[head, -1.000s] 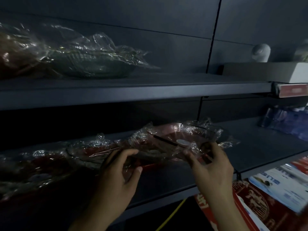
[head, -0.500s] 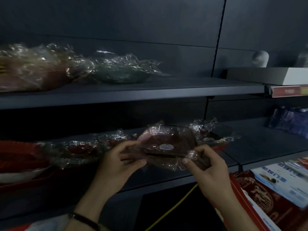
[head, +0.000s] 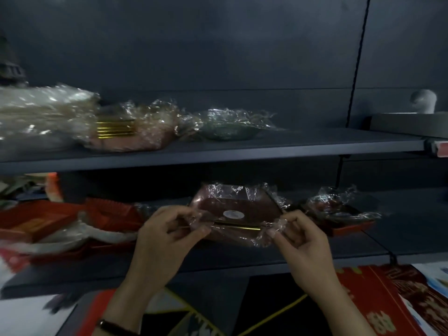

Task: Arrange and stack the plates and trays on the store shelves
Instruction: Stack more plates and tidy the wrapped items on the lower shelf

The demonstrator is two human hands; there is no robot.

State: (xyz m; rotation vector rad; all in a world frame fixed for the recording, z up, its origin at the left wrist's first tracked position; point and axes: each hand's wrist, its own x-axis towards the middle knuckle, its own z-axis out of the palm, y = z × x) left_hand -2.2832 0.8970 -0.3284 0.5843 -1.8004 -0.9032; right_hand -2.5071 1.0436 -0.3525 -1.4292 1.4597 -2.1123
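Wrapped tray (head: 242,207) lifted off shelf (head: 363,248); left hand (head: 167,238), right hand (head: 305,243) fingers pinch its corners.

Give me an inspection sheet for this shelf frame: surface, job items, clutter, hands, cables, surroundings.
Surface: dark grey upper shelf and lower shelf, both stocked.
Job's things: plastic-wrapped brown tray held at the lower shelf; wrapped red tray on that shelf, to the right; wrapped green dish and gold-edged stack on the upper shelf.
Clutter: red printed packs below, right.
Hands: left hand and right hand pinch the brown tray's near corners.
Cables: yellow cable under the lower shelf.
Surroundings: dark back panel; white object upper right.
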